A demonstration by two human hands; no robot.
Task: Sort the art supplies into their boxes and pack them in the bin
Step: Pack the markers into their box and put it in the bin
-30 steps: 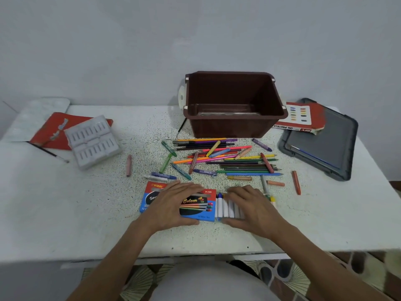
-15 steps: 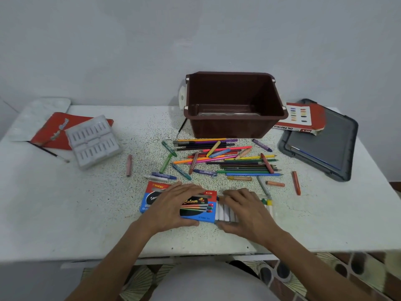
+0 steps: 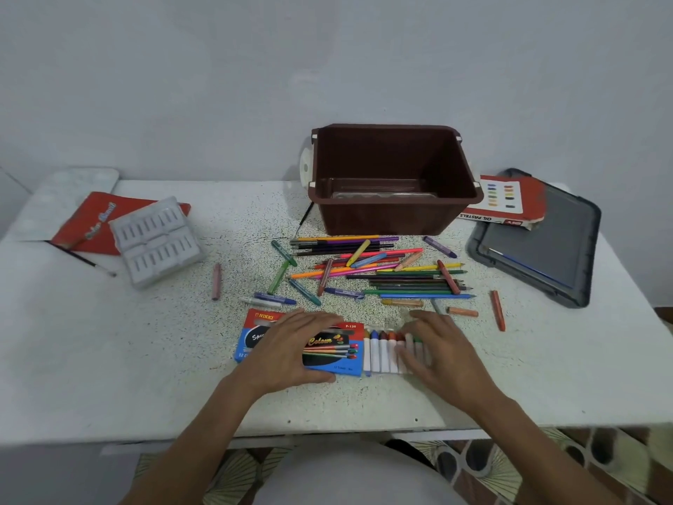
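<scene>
A blue and red marker box lies flat near the table's front edge. My left hand grips it, fingers over the far edge and thumb on the near edge. A row of white markers with coloured caps sticks out of the box's right end. My right hand rests flat on the right part of that row, fingers straight. Behind them lies a loose pile of coloured pencils, pens and crayons. The brown bin stands beyond the pile.
An oil pastels box lies on a grey lid at the right. At the left are a clear plastic tray, a red pencil box and a paintbrush. Stray crayons lie around.
My right hand first slid left over the markers, then drew back to the right, uncovering more of the row and its coloured caps. My left hand stayed on the box.
</scene>
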